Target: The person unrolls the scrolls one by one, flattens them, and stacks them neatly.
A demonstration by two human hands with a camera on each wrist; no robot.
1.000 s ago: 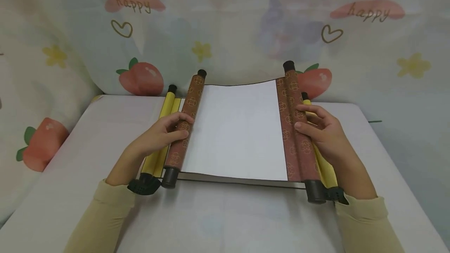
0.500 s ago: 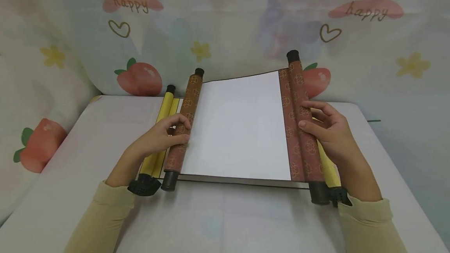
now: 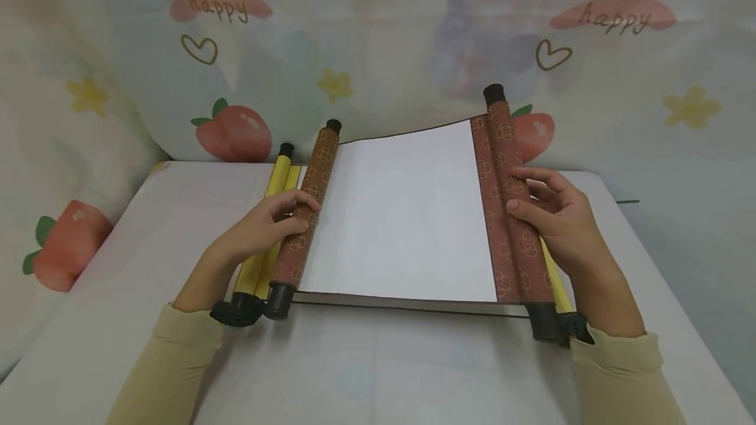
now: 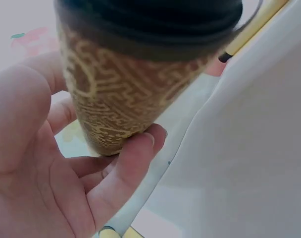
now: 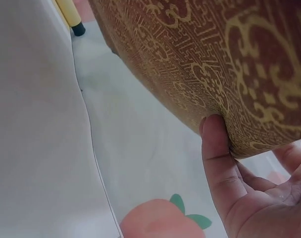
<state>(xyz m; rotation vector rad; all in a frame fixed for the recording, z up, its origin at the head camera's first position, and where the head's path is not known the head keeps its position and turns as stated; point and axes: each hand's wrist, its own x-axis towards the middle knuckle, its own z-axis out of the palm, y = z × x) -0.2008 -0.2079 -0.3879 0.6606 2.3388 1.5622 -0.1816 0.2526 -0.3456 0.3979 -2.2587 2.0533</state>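
Observation:
A brown scroll with gold medallions lies half unrolled on the white table [image 3: 378, 372], its blank white sheet [image 3: 401, 215] spread between two rolls. My left hand [image 3: 277, 218] grips the left brown roll [image 3: 304, 215] [image 4: 125, 94], fingers curled under it. My right hand [image 3: 546, 212] grips the right brown roll [image 3: 510, 215] [image 5: 225, 64], which is lifted and tilted, its far black cap [image 3: 493, 92] high. A yellow scroll lies under the brown one, its rods [image 3: 268, 228] [image 3: 552, 277] showing beside each hand.
A cloth backdrop [image 3: 378, 38] printed with strawberries, hearts and "happy" hangs close behind the table's far edge. Black wrist camera mounts [image 3: 236, 310] [image 3: 569, 330] sit at both cuffs. Bare table surface lies in front of the scroll.
The right brown roll has moved outward to the right and its far end has risen, so more white sheet shows. The left roll has shifted slightly left.

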